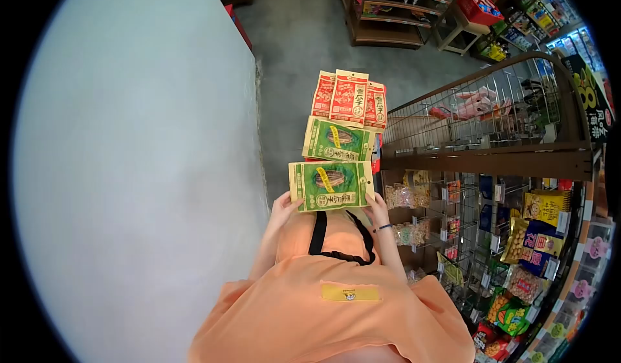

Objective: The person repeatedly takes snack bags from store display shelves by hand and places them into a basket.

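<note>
A green and tan snack packet is held flat in front of my body, its printing turned sideways. My left hand grips its lower left corner, and my right hand grips its lower right corner. Just beyond lies a second green packet. Past that are several red and tan packets, partly overlapping. What supports these packets is mostly hidden; a bit of red shows beneath them.
A pale wall runs along the left. On the right stands a wire-sided rack with hanging snack bags. Farther off are a brown shelf unit and a red basket on a stool.
</note>
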